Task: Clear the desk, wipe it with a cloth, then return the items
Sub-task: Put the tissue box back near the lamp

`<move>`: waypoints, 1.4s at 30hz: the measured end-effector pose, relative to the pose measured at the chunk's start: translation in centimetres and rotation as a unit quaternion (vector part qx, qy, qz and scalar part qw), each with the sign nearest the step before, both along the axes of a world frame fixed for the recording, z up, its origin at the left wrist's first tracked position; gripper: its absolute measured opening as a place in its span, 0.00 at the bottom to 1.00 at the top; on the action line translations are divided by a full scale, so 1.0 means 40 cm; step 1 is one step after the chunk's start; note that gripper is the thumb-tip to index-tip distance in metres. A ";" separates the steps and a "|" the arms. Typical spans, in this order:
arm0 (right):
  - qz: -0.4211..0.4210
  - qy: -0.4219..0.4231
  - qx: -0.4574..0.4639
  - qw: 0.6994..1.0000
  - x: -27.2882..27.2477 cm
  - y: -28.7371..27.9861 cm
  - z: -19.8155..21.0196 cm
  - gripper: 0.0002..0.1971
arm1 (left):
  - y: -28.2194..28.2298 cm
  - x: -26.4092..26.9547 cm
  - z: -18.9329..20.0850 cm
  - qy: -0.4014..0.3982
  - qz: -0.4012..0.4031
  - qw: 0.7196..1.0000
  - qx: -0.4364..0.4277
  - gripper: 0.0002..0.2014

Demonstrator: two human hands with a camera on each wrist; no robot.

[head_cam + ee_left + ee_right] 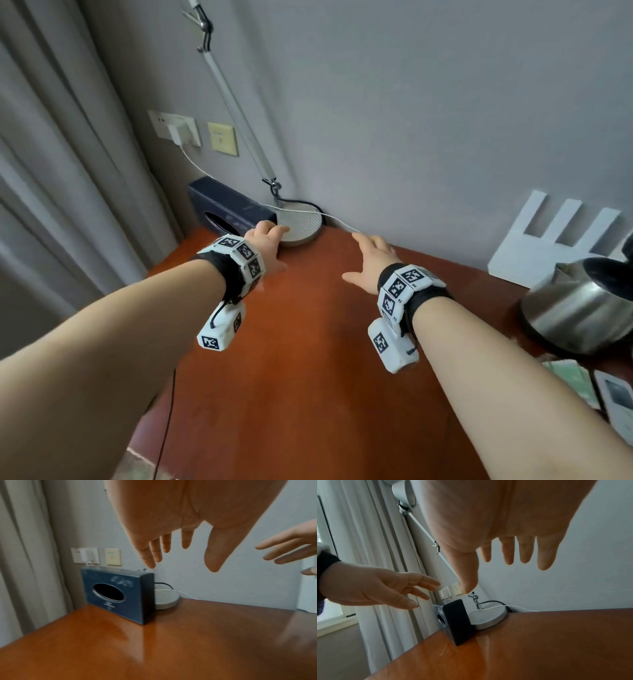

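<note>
Broadly, we see a reddish-brown desk (308, 359) filling the lower half of the head view, pushed into a corner against a grey wall (428, 120), with pale curtains (68, 171) hanging at its left side. At the right edge of the desk stands a steel kettle (579, 308), and behind it a white notched board (551, 240) leans on the wall. In the far corner a desk lamp's round grey base (305, 222) sits on the wood, its thin arm (233, 102) slanting up the wall. Just left of the base, touching or nearly so, a dark blue tissue box (116, 595) stands on its long edge with the oval opening facing outward.

Above the desk we reach both arms toward that corner. Our left hand (265, 245) hangs over the lamp base and the near end of the box, fingers (154, 550) spread and straight, holding nothing. Our right hand (371, 258) is a little to the right, over bare wood, its fingers (525, 550) likewise extended and empty.

A white cable (191, 161) runs from a wall charger (180, 133) across the lamp base.
</note>
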State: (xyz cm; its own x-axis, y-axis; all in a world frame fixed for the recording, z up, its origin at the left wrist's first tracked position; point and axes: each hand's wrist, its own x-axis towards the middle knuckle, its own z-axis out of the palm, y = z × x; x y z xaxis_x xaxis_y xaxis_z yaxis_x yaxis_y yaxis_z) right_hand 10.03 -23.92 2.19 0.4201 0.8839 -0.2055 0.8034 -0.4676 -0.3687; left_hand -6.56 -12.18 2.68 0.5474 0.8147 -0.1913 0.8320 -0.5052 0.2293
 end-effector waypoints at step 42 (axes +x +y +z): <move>-0.067 0.056 -0.054 0.995 0.087 0.127 -0.083 0.44 | 0.354 0.082 -0.091 0.127 -0.116 0.984 -0.037 0.47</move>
